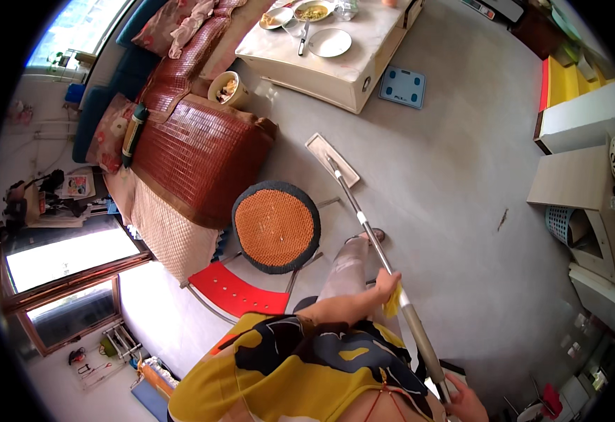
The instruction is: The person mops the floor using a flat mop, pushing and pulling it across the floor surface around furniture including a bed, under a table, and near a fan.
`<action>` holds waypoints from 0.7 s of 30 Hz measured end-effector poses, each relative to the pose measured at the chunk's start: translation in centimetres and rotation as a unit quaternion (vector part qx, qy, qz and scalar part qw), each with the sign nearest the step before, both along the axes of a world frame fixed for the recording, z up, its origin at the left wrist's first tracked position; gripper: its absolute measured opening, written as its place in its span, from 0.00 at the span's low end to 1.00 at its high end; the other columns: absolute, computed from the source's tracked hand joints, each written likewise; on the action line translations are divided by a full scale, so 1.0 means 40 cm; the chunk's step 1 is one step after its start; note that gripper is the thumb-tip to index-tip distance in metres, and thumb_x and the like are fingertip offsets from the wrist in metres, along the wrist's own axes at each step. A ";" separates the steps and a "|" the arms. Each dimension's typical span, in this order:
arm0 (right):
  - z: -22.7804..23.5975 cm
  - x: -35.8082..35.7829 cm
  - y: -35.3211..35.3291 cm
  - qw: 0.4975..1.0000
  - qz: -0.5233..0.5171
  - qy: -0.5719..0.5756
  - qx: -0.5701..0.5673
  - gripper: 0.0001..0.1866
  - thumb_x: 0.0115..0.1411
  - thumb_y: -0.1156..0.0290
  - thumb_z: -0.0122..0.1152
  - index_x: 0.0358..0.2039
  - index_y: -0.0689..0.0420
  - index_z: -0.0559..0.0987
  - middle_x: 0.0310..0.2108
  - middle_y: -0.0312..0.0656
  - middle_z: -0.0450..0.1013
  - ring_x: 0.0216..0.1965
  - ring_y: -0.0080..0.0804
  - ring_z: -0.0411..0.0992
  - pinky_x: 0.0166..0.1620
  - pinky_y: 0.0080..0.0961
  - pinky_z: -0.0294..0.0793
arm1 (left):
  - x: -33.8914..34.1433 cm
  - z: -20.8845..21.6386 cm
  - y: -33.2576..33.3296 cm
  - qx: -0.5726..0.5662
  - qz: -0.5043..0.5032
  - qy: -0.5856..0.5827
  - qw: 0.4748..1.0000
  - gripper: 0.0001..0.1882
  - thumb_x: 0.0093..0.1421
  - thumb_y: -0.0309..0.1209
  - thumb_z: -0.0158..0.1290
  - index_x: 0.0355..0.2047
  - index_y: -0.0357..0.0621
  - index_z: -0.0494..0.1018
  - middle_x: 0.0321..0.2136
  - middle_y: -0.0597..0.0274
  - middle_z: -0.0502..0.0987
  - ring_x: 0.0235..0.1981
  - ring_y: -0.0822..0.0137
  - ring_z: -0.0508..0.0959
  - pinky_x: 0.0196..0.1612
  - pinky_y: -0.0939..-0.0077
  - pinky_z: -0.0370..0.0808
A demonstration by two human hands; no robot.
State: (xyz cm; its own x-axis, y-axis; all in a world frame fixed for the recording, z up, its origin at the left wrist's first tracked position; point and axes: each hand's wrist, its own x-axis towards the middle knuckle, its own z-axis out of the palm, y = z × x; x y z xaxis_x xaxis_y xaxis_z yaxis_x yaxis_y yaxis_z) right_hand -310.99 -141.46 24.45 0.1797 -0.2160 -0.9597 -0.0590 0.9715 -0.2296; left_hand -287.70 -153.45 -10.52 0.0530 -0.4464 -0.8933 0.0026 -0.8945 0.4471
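Note:
My left hand (387,287) is closed around the middle of the pole of a flat mop (359,211). Something yellow (392,302), which looks like a cloth, hangs just below that hand. Lower down, by the thick end of the pole, my right hand (465,401) is wrapped round the handle, its fingers partly hidden. The pole slants up and to the left, away from me, and the pale rectangular mop head (319,150) lies flat on the grey floor, between the sofa and the low table. My foot (376,235) stands beside the pole.
A red chair (241,292) with a round orange-and-black cushion (276,226) stands left of my leg. Behind it is a sofa with a brown mat (202,137). A bin (228,90), a low table (300,70) with dishes, and a blue scale (402,87) lie ahead. Cabinets (574,204) line the right.

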 end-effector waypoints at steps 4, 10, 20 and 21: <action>0.035 -0.016 -0.014 0.998 -0.011 0.004 0.064 0.38 0.47 0.83 0.51 0.60 0.55 0.51 0.30 0.37 0.69 0.23 0.22 0.66 0.25 0.18 0.66 | 0.031 0.124 -0.075 0.038 0.033 0.052 0.997 0.10 0.45 0.29 0.50 0.23 0.32 0.67 0.16 0.57 0.69 0.18 0.64 0.71 0.21 0.70 0.68; -0.007 0.075 -0.129 0.984 0.159 0.076 0.004 0.25 0.53 0.72 0.48 0.53 0.57 0.62 0.22 0.36 0.64 0.17 0.18 0.59 0.19 0.14 0.58 | 0.132 0.017 -0.244 -0.002 0.160 0.097 0.982 0.08 0.49 0.29 0.48 0.26 0.35 0.65 0.15 0.57 0.69 0.14 0.64 0.71 0.18 0.69 0.69; -0.366 0.407 -0.561 0.979 0.062 -0.059 -0.186 0.33 0.46 0.81 0.51 0.56 0.60 0.59 0.16 0.33 0.63 0.13 0.16 0.61 0.18 0.15 0.62 | 0.508 -0.174 -0.675 -0.138 0.157 0.009 0.978 0.09 0.54 0.29 0.46 0.32 0.38 0.61 0.21 0.56 0.68 0.18 0.63 0.71 0.21 0.67 0.72; -0.381 0.443 -0.593 0.973 0.062 -0.090 -0.201 0.33 0.46 0.81 0.51 0.56 0.60 0.59 0.17 0.33 0.63 0.14 0.16 0.61 0.18 0.15 0.62 | 0.590 -0.197 -0.692 -0.179 0.138 -0.013 0.974 0.09 0.54 0.29 0.45 0.33 0.38 0.60 0.22 0.56 0.67 0.18 0.63 0.71 0.21 0.67 0.73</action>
